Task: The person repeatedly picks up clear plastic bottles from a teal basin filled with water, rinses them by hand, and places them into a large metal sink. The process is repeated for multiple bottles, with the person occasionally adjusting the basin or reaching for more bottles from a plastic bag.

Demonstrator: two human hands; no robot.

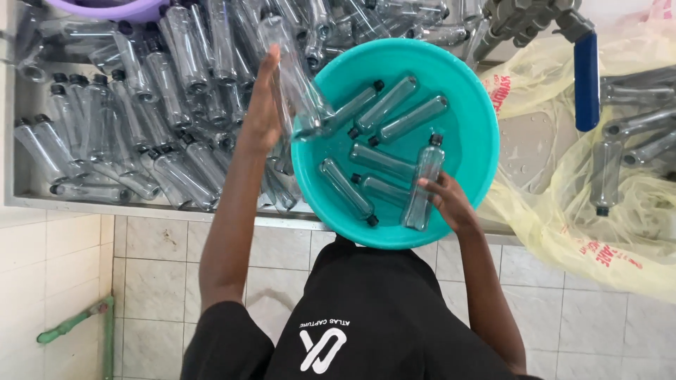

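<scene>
Left hand (262, 112) at 10 o'clock of the teal basin (470, 105), grip closed on a clear bottle (296, 84) lifted over the rim. Right hand (445, 200) at 6 o'clock inside the basin, grip wrapped around a capped bottle (424, 176). More bottles in the basin; bottle pile (141, 105) on the counter (42, 202), 9 o'clock.
</scene>
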